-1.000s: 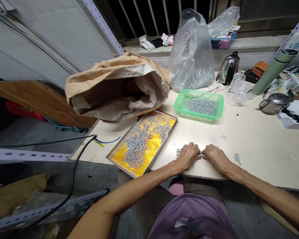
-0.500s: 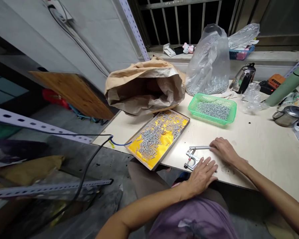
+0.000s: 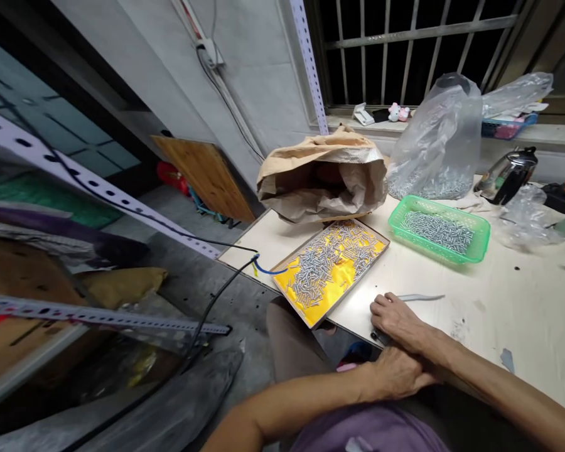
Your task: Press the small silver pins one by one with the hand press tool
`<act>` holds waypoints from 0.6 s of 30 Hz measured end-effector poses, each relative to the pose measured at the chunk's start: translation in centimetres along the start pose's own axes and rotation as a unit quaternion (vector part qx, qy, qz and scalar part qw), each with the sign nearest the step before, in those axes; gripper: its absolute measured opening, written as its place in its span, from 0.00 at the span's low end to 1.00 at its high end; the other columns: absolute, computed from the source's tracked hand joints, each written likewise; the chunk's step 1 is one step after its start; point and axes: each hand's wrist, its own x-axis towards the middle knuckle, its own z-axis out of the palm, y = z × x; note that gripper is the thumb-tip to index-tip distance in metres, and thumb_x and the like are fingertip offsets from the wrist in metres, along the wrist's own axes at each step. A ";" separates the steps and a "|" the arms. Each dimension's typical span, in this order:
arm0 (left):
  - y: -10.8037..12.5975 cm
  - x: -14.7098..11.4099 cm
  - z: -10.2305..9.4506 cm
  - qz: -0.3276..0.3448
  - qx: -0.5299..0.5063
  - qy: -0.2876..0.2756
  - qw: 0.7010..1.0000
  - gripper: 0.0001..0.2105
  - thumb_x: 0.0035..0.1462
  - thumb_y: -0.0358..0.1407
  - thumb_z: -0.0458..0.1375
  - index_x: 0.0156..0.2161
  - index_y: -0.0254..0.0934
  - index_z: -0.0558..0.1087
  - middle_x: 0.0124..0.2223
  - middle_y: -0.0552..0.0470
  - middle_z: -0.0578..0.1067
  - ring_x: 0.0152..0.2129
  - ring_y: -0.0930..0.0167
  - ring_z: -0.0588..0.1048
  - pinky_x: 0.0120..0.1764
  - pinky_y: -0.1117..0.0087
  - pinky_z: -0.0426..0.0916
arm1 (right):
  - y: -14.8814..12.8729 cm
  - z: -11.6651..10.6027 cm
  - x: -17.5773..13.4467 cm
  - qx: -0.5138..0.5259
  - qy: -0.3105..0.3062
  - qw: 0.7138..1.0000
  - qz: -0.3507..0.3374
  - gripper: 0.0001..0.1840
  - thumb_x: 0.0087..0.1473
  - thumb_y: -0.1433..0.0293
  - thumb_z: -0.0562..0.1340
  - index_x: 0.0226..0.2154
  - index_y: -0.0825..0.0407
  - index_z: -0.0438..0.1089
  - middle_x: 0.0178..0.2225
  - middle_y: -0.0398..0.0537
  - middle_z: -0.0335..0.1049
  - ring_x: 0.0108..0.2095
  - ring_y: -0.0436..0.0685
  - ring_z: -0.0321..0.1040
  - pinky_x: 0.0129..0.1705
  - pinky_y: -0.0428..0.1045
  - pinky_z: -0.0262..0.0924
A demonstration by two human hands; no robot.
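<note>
My right hand (image 3: 393,318) is curled over the head of a metal hand tool near the table's front edge. The tool's thin grey handle (image 3: 421,297) sticks out to the right of my fingers; its jaw and spring are covered. Below, at the table edge, my left hand (image 3: 398,373) is closed, partly under my right wrist. Whatever its fingers hold is hidden. Left of my hands, a shallow tray (image 3: 327,312) lined with yellow carries many small silvery metal pins (image 3: 313,276). Behind my hands stands a green plastic basket (image 3: 483,245) with similar pins.
An open brown paper sack (image 3: 320,150) lies behind the tray. A clear plastic bag (image 3: 440,144) of metal parts stands by the window, with a kettle (image 3: 511,176) to its right. Dark cables (image 3: 202,320) cross at the table's left corner. A grey scrap (image 3: 507,360) lies at right.
The view has swung left. My right hand has moved from the handle's end onto the tool's head. My left hand has come off the tool's near side toward me and closed.
</note>
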 end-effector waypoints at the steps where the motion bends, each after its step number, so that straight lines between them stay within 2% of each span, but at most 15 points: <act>1: 0.0 0.1 0.0 0.006 0.000 -0.006 1.000 0.22 0.61 0.39 0.51 0.58 0.34 0.63 0.57 0.43 0.69 0.60 0.58 0.59 0.60 0.55 0.54 | 0.0 -0.2 -0.2 0.002 0.002 1.000 -0.015 0.10 0.56 0.76 0.56 0.36 0.48 0.71 0.30 0.46 0.67 0.33 0.55 0.58 0.34 0.50 0.55; 3: 0.1 0.3 -0.2 0.010 -0.002 -0.012 1.000 0.20 0.61 0.38 0.51 0.57 0.35 0.65 0.54 0.44 0.72 0.57 0.59 0.63 0.59 0.56 0.55 | -0.1 -1.1 -0.9 0.018 0.023 0.999 -0.040 0.14 0.58 0.76 0.52 0.38 0.47 0.71 0.31 0.46 0.68 0.33 0.54 0.60 0.36 0.50 0.57; 5: 0.3 0.4 -0.9 0.022 -0.003 -0.007 1.000 0.18 0.61 0.38 0.51 0.55 0.36 0.67 0.52 0.45 0.73 0.54 0.60 0.66 0.58 0.58 0.58 | -0.1 -2.6 -1.8 0.053 0.094 0.994 -0.037 0.16 0.61 0.75 0.48 0.41 0.48 0.70 0.33 0.47 0.70 0.35 0.54 0.63 0.38 0.51 0.59; 7: 0.2 0.1 -2.2 0.043 0.002 0.019 0.999 0.16 0.62 0.38 0.51 0.53 0.37 0.68 0.51 0.44 0.73 0.53 0.62 0.68 0.56 0.61 0.61 | 0.4 -4.5 -2.6 0.086 0.208 0.974 0.013 0.16 0.62 0.72 0.47 0.41 0.48 0.70 0.34 0.49 0.71 0.37 0.56 0.65 0.40 0.53 0.62; 10: -1.4 -1.3 -5.3 0.032 0.043 0.119 0.992 0.12 0.63 0.35 0.48 0.48 0.35 0.70 0.48 0.42 0.73 0.50 0.65 0.69 0.51 0.64 0.65 | 2.7 -7.6 -3.2 0.061 0.354 0.925 0.121 0.14 0.61 0.68 0.50 0.42 0.47 0.70 0.33 0.49 0.72 0.37 0.58 0.68 0.42 0.56 0.63; 12: -3.5 -2.8 -7.7 -0.063 0.089 0.194 0.975 0.13 0.64 0.31 0.44 0.44 0.36 0.71 0.41 0.44 0.74 0.40 0.67 0.72 0.43 0.67 0.68 | 5.3 -9.4 -3.4 0.014 0.405 0.897 0.179 0.14 0.61 0.66 0.51 0.44 0.47 0.69 0.34 0.49 0.72 0.37 0.59 0.68 0.43 0.57 0.63; 14: -6.2 -4.2 -10.0 -0.182 0.134 0.217 0.950 0.14 0.64 0.31 0.44 0.40 0.37 0.73 0.38 0.45 0.73 0.36 0.66 0.71 0.39 0.65 0.68 | 8.1 -10.8 -3.7 -0.030 0.412 0.883 0.223 0.16 0.61 0.66 0.50 0.47 0.48 0.68 0.36 0.51 0.73 0.38 0.61 0.69 0.44 0.58 0.63; 16: -8.8 -5.1 -11.6 -0.264 0.156 0.186 0.934 0.13 0.63 0.32 0.45 0.35 0.37 0.73 0.36 0.45 0.72 0.36 0.64 0.71 0.39 0.64 0.67 | 10.1 -11.5 -4.1 -0.067 0.387 0.880 0.267 0.19 0.61 0.66 0.49 0.50 0.52 0.66 0.40 0.56 0.73 0.42 0.63 0.68 0.45 0.60 0.63; 18: -10.6 -5.7 -12.5 -0.301 0.152 0.133 0.932 0.12 0.61 0.31 0.47 0.32 0.36 0.73 0.35 0.46 0.72 0.36 0.63 0.71 0.39 0.64 0.66 | 10.6 -11.1 -4.7 -0.086 0.361 0.878 0.302 0.21 0.60 0.68 0.49 0.54 0.56 0.63 0.45 0.60 0.71 0.46 0.65 0.67 0.48 0.61 0.62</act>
